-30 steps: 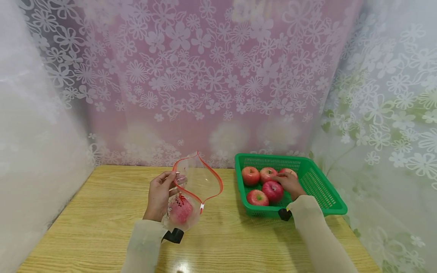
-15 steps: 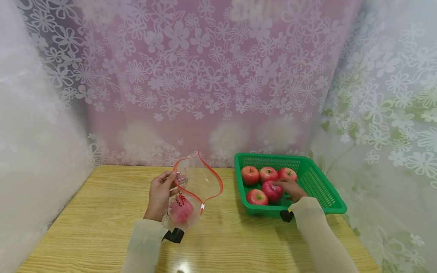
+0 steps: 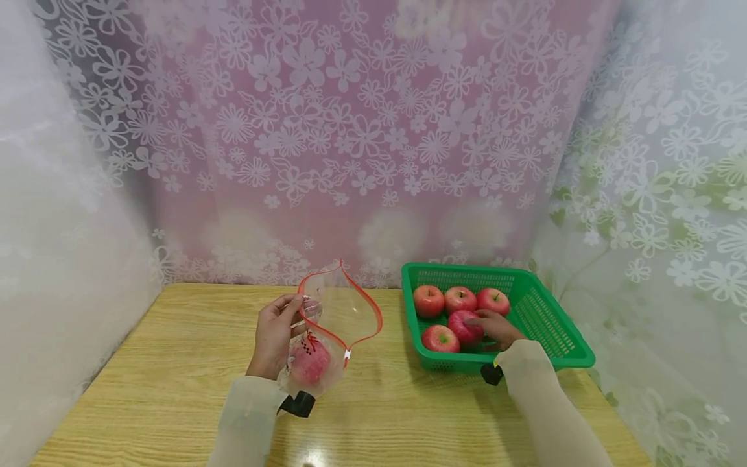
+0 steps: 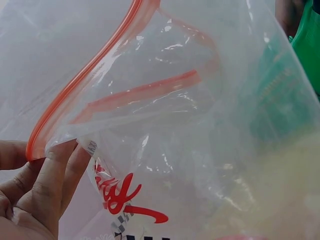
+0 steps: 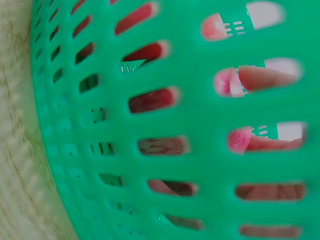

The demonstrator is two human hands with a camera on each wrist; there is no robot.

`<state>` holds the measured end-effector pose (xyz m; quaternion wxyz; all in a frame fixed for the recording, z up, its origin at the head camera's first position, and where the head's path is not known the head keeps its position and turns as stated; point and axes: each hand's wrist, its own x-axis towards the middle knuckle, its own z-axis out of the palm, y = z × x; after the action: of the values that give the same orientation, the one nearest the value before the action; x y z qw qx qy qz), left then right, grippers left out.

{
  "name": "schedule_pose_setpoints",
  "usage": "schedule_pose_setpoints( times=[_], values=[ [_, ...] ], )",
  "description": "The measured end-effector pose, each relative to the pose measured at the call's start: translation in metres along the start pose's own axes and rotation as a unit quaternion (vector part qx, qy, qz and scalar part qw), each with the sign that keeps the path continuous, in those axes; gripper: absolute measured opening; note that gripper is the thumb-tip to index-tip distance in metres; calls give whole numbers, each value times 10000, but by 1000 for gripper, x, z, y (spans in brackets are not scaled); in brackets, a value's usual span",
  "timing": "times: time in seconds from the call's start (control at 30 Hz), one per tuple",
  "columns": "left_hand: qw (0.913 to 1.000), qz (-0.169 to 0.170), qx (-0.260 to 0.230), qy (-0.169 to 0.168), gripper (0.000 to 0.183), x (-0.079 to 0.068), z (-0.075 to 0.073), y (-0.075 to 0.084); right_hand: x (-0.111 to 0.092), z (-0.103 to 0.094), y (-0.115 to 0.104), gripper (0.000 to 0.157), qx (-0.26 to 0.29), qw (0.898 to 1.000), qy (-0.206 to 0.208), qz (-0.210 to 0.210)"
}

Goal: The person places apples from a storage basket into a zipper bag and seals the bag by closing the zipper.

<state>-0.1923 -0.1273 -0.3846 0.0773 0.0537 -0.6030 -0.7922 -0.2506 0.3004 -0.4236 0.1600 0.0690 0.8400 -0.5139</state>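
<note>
My left hand (image 3: 275, 332) pinches the edge of a clear zip bag (image 3: 344, 305) with an orange-red zip strip, the mouth spread wide. One pink-red apple (image 3: 309, 360) sits low inside the bag. In the left wrist view, the bag's orange rim (image 4: 75, 95) runs between the thumb and fingers, above red print. On the right, my right hand (image 3: 497, 329) reaches into a green basket (image 3: 545, 318) and grips the dark pink apple (image 3: 463, 329) from its right side. Through the basket's slots, the right wrist view shows fingers (image 5: 265, 78) against that apple; much of the hand is hidden.
Several other apples lie in the basket: three along the back, such as the red apple (image 3: 428, 301), and a front apple (image 3: 440, 338). Basket and bag are on a wooden table (image 3: 373, 408). A pink flowered curtain (image 3: 350, 130) hangs behind, with pale sheets at both sides.
My right hand has come away from the back apples, moving down and forward to the dark pink apple's right side. The left hand and bag stay nearly still.
</note>
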Motion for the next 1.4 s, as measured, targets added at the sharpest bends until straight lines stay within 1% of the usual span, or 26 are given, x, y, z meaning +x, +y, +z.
schedule_pose_setpoints(
  times=[0.2,0.33,0.43,0.57,0.7,0.83,1.0,1.03,1.13,1.23,1.27,1.4],
  values=[
    [10000,-24,-44,-35,30,0,0,1,2,0,2,58,171,9996,-186,-98],
    [9999,19,-83,-76,29,-1,-1,1,4,1,3,52,301,9992,-164,-200],
    [9999,47,-95,-99,29,-2,-2,1,6,2,4,45,474,9986,-71,-232],
    [10000,9,-56,-67,30,-2,-2,1,10,1,8,42,643,9976,29,-269],
    [10000,-76,38,18,30,-2,-3,1,11,1,10,42,653,9974,138,-265],
    [9999,-86,74,33,30,-3,-4,0,9,2,6,47,739,9970,174,-148],
    [9999,-78,59,26,31,-3,-5,1,10,-3,10,58,927,9956,-36,-140],
    [9999,-79,64,39,31,-3,-5,1,14,-7,14,58,1022,9944,-160,-233],
    [9999,-96,47,74,30,-3,-5,1,15,-11,18,62,1104,9928,-310,-335],
    [9999,-130,63,83,29,-4,-5,1,12,-8,15,58,1118,9931,-213,-277],
    [9999,-136,59,79,29,-4,-5,1,7,-4,10,58,1059,9942,-103,-178],
    [9999,-94,21,49,29,-4,-4,1,0,-1,1,50,849,9962,85,-181]
  ],
)
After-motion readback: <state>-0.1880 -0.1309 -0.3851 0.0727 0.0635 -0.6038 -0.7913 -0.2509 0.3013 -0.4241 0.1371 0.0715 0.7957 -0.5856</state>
